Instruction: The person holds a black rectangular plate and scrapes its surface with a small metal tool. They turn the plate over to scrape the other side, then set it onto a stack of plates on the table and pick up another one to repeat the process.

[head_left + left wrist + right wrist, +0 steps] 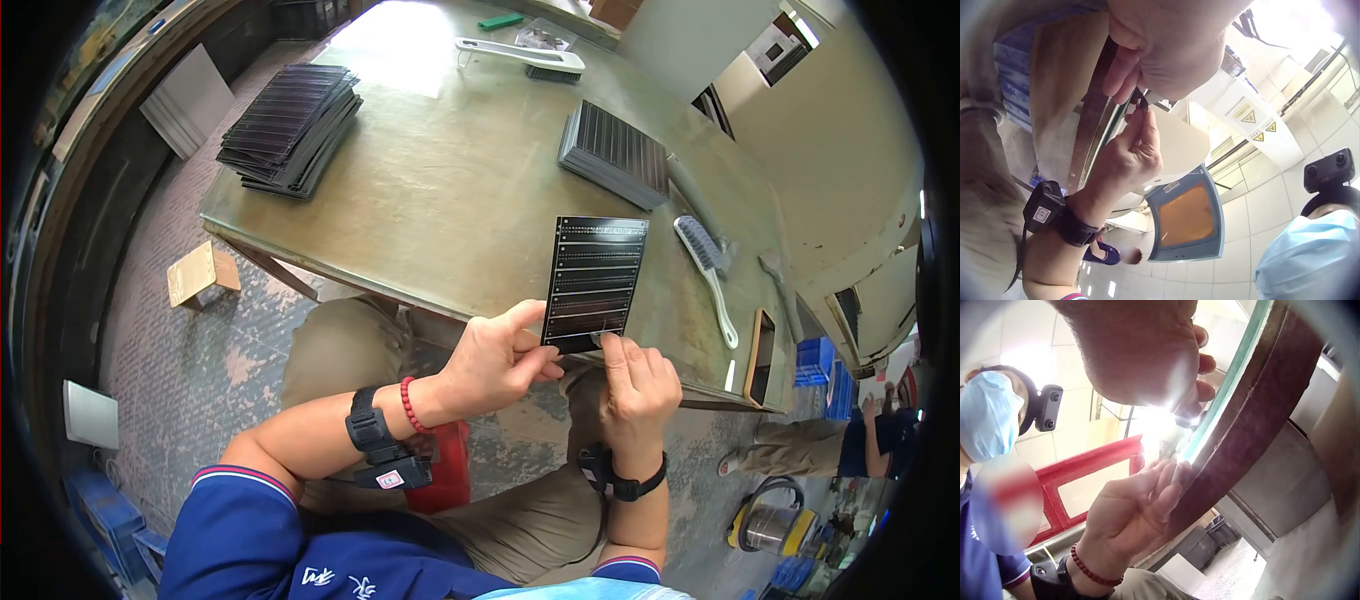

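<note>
A black rectangular panel [597, 270] with rows of pale lines stands tilted up over the table's front edge. My left hand [496, 358] grips it at its lower left corner, thumb and fingers on either side. At its lower right, my right hand [638, 388] pinches a small, partly hidden thing against the panel's bottom strip. In the left wrist view this small thing [1144, 102] looks dark and thin between the fingertips; I cannot tell its kind. In the right wrist view the left hand [1132, 509] shows below, with curled fingers.
On the table [430, 210] stand a loose stack of black panels [290, 130] at left and a neater stack [615, 150] at right. Two white-handled brushes, one at the back [520, 53] and one at right [708, 270], lie near a wooden-rimmed tray [762, 355]. A stool [203, 274] stands on the floor.
</note>
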{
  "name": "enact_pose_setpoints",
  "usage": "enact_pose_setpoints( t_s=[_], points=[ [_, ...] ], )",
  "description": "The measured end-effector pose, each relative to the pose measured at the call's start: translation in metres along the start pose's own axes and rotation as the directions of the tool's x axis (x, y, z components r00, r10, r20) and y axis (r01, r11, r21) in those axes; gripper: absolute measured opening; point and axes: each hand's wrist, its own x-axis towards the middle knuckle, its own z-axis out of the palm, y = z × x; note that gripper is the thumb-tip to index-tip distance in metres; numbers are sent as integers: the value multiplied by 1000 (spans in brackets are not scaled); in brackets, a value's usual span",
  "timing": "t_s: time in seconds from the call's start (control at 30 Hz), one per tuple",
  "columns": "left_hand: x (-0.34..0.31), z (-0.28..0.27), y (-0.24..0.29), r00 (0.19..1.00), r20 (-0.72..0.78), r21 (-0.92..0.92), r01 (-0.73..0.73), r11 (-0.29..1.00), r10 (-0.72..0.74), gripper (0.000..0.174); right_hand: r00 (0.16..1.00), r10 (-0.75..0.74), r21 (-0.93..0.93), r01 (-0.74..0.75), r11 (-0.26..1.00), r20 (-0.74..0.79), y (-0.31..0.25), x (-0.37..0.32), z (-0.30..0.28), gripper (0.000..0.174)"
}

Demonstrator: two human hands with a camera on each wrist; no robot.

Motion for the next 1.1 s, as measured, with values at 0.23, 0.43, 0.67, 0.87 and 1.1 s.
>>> enact_pose_setpoints(
  t_s=[0.23, 0.43, 0.67, 0.87, 1.1],
  points=[
    [0, 0, -2, 1000, 8, -8, 10, 1000, -10, 42, 1000, 20, -25, -20, 999, -18, 5, -4, 3, 39],
    [0, 0, -2, 1000, 5, -17, 10, 1000, -10, 43, 999, 44, -26, -45, 999, -23, 9, -5, 3, 37],
    [0, -1, 0, 1000, 10, -14, 6, 1000, -6, 41, 998, 60, -10, -60, 998, -9, 12, -7, 2, 36],
    [0, -1, 2, 1000, 20, -3, 23, 1000, -23, 41, 997, 73, -24, -74, 997, -24, 16, -9, 2, 35],
    [0, -1, 2, 999, 14, -47, 39, 998, -38, 41, 995, 97, -45, -98, 994, -29, 20, -11, 2, 35]
  ],
)
